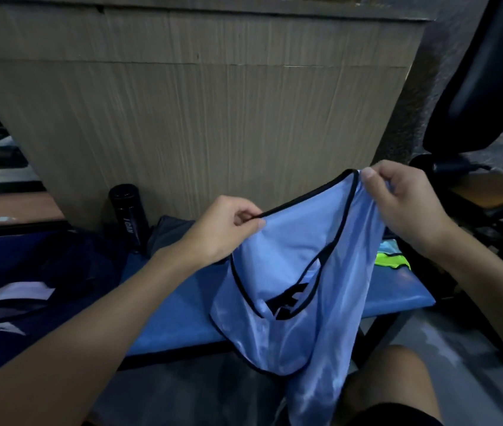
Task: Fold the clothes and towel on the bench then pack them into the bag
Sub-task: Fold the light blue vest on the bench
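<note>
The left grip (pixel 224 230) and right grip (pixel 405 199) are each pinching the vest (pixel 330 318) by its black trim, holding it spread above the surface (pixel 182 302), probably aligning edges for folding.

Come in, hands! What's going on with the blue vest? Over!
Both pinching the black trim: left hand, right hand. Unfolded light blue vest hangs over the bench. Nothing blocking.
</note>
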A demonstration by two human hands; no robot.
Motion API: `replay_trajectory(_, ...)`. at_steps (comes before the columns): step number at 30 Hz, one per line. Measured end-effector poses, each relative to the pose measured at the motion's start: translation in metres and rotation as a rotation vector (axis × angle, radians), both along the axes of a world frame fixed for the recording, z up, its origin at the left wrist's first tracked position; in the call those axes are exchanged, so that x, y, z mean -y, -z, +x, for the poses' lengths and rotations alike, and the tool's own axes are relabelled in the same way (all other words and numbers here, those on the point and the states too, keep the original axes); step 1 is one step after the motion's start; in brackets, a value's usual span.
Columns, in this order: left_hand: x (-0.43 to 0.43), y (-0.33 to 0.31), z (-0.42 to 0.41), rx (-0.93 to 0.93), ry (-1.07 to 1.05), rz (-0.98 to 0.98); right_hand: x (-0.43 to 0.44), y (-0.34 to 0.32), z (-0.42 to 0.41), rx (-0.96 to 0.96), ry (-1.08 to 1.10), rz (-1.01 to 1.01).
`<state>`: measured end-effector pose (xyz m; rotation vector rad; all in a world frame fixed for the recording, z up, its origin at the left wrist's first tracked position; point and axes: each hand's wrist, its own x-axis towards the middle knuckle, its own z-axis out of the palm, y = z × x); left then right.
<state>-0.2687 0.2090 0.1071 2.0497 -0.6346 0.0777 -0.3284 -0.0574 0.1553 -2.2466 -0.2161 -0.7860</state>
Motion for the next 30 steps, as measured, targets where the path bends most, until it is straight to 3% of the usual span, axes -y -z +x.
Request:
replay_trajectory(3,0.007,-0.012,-0.004,0.052,-0.027,-0.084,0.001,0.005,-0.001,-0.062,-0.013,-0.006)
replay_trajectory(6,0.023,-0.033,-0.012,0.104,0.020,-0.128,-0.012,0.008,-0.001,-0.158,-0.187,0.137)
replay_trajectory(11,0.041,-0.050,-0.019,0.173,0.097,-0.156,-0.034,0.012,-0.005,-0.225,-0.416,0.165)
replay_trajectory(17,0.023,-0.020,-0.004,0.150,0.000,0.004,-0.013,0.014,0.004,0.021,-0.142,0.325)
replay_trajectory(22,0.010,0.011,0.001,0.134,-0.079,0.136,0.019,0.011,0.010,0.183,0.119,0.286)
replay_trajectory(25,0.013,0.014,0.002,0.051,-0.052,0.044,0.025,0.015,0.009,0.143,0.094,0.302)
replay_trajectory(30,0.055,0.024,-0.015,-0.057,0.101,-0.025,-0.005,0.017,0.002,0.061,-0.137,0.292)
